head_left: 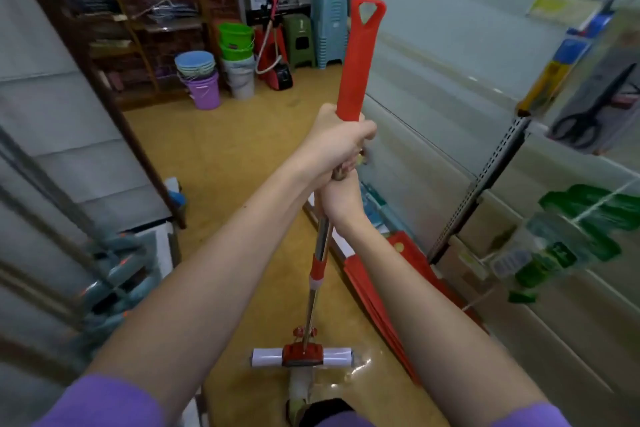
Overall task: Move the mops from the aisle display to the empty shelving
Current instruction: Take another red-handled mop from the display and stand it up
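Narrow aisle: left hand and right hand clench the mop; swinging could strike shelving at two o'clock.

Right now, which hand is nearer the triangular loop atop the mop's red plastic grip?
Left. Left hand grips the red grip under the triangular loop; right hand holds the steel shaft lower down.

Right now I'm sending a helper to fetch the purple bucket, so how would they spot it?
Look to the far end of the yellow floor, at the foot of the brown shelves. Two stacks of buckets stand there; the purple bucket is the bottom one of the left stack, under pale blue ones, while the neighbouring stack is green over grey.
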`<state>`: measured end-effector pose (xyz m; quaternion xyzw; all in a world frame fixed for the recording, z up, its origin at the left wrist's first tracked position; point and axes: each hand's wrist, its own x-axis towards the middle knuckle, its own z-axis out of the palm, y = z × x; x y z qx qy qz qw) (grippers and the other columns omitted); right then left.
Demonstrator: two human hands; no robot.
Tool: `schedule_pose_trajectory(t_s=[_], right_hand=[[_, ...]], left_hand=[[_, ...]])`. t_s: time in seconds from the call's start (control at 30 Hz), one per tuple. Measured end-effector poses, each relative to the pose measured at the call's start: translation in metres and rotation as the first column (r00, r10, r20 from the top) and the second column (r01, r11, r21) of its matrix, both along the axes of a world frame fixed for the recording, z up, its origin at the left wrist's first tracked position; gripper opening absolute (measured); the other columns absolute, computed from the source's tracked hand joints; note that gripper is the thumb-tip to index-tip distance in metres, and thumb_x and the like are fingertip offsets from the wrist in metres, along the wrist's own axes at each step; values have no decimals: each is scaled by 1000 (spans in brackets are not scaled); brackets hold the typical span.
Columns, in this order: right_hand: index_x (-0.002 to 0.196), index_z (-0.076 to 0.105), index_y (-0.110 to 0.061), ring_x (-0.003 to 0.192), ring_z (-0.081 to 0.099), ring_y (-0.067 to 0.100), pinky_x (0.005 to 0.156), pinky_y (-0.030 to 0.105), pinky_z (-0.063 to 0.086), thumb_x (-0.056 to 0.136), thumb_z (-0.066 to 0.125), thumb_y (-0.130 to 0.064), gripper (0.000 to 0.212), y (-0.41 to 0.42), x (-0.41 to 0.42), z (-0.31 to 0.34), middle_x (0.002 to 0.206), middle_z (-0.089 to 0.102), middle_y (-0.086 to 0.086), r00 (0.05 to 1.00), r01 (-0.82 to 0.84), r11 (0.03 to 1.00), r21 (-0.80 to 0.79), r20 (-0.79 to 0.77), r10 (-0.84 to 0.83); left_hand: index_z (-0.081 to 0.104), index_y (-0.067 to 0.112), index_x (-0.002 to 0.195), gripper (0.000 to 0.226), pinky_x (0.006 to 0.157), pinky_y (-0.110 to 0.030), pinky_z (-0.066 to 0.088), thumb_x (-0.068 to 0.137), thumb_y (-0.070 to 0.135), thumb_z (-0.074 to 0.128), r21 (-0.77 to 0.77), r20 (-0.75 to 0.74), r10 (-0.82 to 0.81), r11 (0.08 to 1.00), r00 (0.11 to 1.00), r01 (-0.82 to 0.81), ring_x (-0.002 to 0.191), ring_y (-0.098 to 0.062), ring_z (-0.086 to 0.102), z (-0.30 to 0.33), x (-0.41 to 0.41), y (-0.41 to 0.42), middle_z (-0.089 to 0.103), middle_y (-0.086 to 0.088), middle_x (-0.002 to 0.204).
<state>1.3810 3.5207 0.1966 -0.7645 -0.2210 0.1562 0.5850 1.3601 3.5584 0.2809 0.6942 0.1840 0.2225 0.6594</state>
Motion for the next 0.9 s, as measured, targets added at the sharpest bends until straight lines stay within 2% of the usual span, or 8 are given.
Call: schedule_pose_trajectory(t_s=[0.13, 0.3, 0.43, 0.57, 0.67, 0.73, 0.83, 0.9], right_hand=[[69, 42, -13, 56, 37, 24, 51, 36, 29, 87, 42, 3, 24, 63, 61, -3, 57, 39, 10, 996, 62, 998, 8, -71, -61], [60, 31, -17, 47, 25, 17, 48, 30, 20, 83, 42, 5, 34, 141, 134, 17, 47, 30, 1, 992, 104, 993, 61, -84, -98], [69, 41, -12, 54, 34, 23, 46, 32, 28, 88, 43, 7, 26, 188, 180, 28, 52, 36, 6, 990, 136, 988, 70, -32, -135], [74, 47, -9, 55, 36, 25, 40, 28, 23, 88, 43, 4, 19, 236, 226, 30, 54, 35, 11, 980, 201, 978, 62, 5, -201], [67, 38, -13, 58, 34, 23, 50, 37, 27, 88, 43, 5, 29, 279, 261, 28, 55, 34, 9, 958, 283, 957, 62, 19, -285], [64, 36, -17, 59, 34, 21, 53, 38, 29, 88, 45, 7, 35, 312, 282, 36, 55, 36, 7, 933, 357, 928, 107, 0, -359], [64, 34, -19, 46, 33, 15, 47, 29, 24, 89, 43, 9, 39, 337, 304, 55, 50, 34, 1, 901, 431, 883, 186, -39, -432], [61, 33, -20, 41, 31, 14, 46, 25, 23, 86, 42, 2, 34, 356, 319, 71, 43, 33, -6, 869, 491, 854, 173, -22, -495]], left_hand=[[36, 15, 53, 39, 43, -25, 22, 78, -5, 58, 2, -60, -58, 998, 997, 58, 36, -17, 23, 3, 64, 61, 28, -4, 44], [34, 15, 50, 42, 43, -25, 21, 77, -6, 57, -3, -25, -89, 996, 996, 89, 32, -16, 22, 24, 135, 135, 27, -3, 40], [34, 15, 50, 42, 41, -23, 22, 78, -6, 57, -6, 10, -143, 990, 990, 143, 32, -17, 21, 34, 179, 184, 27, -3, 38], [34, 16, 52, 41, 42, -22, 22, 78, -7, 56, -18, 21, -227, 974, 974, 228, 31, -17, 21, 34, 228, 235, 26, -3, 39], [35, 18, 53, 40, 43, -25, 23, 76, -5, 58, -21, 38, -286, 958, 957, 287, 31, -17, 22, 32, 267, 278, 26, -3, 38], [35, 18, 53, 39, 43, -26, 22, 75, -5, 57, -41, 55, -355, 933, 933, 357, 31, -17, 21, 37, 294, 309, 25, -3, 39], [33, 18, 51, 42, 43, -24, 22, 77, -7, 56, -38, 77, -463, 883, 883, 467, 30, -16, 20, 49, 325, 340, 23, -3, 37], [32, 17, 52, 43, 44, -25, 21, 78, -6, 55, -42, 80, -532, 843, 843, 536, 31, -16, 20, 63, 347, 360, 23, -3, 37]])
